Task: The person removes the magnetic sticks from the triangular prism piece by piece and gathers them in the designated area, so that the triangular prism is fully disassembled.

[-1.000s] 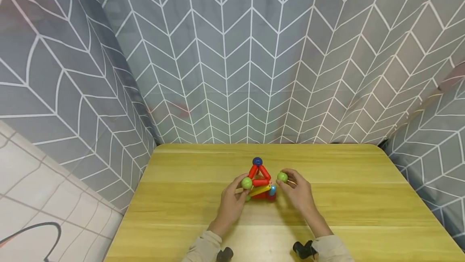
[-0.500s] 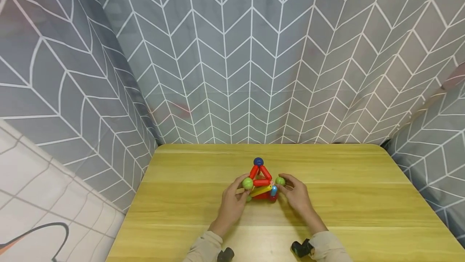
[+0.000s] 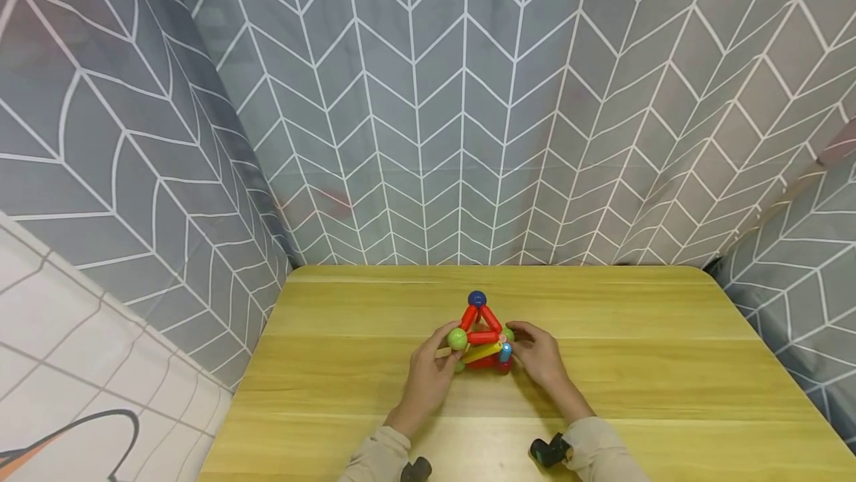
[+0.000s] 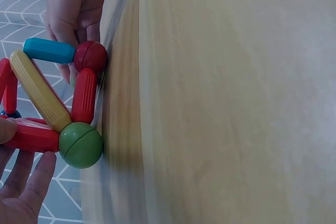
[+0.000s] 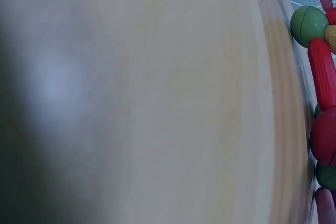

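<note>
A frame of magnetic building rods and balls [image 3: 483, 337] stands on the table: red rods rise to a dark blue ball [image 3: 477, 298], with a yellow rod [image 4: 39, 90] and a light blue rod [image 4: 50, 51] lower down. My left hand [image 3: 426, 376] grips its left side beside a green ball [image 3: 458, 339], thumb and fingers about a red rod [image 4: 34, 136]. On the frame's right, my right hand [image 3: 540, 359] pinches another green ball [image 3: 508, 334], which sits right at the corner and is partly hidden. In the right wrist view, a fingertip touches a green ball [image 5: 326, 176] next to the dark red ball [image 5: 324, 135].
The wooden table [image 3: 334, 393] extends to both sides and behind the frame. A grey patterned curtain [image 3: 414, 111] hangs along the table's back edge, and more curtain stands at either side. Dark wrist devices [image 3: 550, 452] sit near both cuffs.
My right hand has moved left and slightly down, bringing its green ball from apart to right against the frame's right corner. The left hand keeps its grip, almost still.
</note>
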Demonstrator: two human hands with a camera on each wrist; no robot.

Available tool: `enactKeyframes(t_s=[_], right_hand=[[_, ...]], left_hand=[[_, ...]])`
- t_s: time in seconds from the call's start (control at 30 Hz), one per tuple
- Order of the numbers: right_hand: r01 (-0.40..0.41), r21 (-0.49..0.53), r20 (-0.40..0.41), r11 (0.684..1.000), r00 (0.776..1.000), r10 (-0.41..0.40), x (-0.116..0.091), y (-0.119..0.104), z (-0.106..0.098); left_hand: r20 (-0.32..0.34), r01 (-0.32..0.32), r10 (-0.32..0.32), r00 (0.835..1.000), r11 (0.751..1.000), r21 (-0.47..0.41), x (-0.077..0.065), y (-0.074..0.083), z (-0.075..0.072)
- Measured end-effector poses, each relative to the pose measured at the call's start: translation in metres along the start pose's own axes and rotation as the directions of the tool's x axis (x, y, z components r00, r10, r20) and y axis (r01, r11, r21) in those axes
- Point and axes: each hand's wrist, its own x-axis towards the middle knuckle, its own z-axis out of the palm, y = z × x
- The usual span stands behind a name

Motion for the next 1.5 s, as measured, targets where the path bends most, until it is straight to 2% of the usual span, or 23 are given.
enactKeyframes(t_s=[0.17, 0.63, 0.73, 0.9, 1.0, 1.33, 1.5], right_hand=[[-0.004, 0.000, 0.015, 1.000, 1.000, 0.004, 0.0010, -0.0031, 0.0028], [-0.015, 0.007, 0.011, 1.000, 1.000, 0.015, 0.0021, -0.0074, 0.0052], [-0.022, 0.007, 0.020, 1.000, 1.000, 0.022, 0.0031, -0.0075, 0.0044], [-0.023, 0.013, 0.020, 1.000, 1.000, 0.023, 0.0038, -0.0066, 0.0034], [-0.017, 0.011, 0.013, 1.000, 1.000, 0.017, 0.0024, -0.0056, 0.0029], [0.050, -0.010, -0.029, 0.999, 0.998, -0.051, -0.0014, -0.0040, 0.0027], [0.008, 0.006, 0.000, 1.000, 1.000, -0.008, -0.0002, -0.0041, 0.0008]], left_hand=[[0.001, -0.022, 0.022, 1.000, 1.000, 0.007, -0.0008, 0.0006, 0.0004], [-0.010, -0.007, 0.007, 1.000, 1.000, -0.016, -0.0011, 0.0018, 0.0012], [-0.017, 0.009, -0.009, 1.000, 1.000, -0.012, -0.0002, 0.0069, 0.0022], [-0.017, -0.004, 0.004, 1.000, 1.000, -0.014, 0.0005, 0.0070, 0.0021], [-0.009, -0.021, 0.021, 1.000, 1.000, -0.012, 0.0002, 0.0019, 0.0014], [0.003, -0.028, 0.028, 1.000, 1.000, -0.006, -0.0007, 0.0003, 0.0006], [-0.001, -0.036, 0.036, 0.999, 0.999, 0.008, -0.0010, -0.0005, 0.0003]])
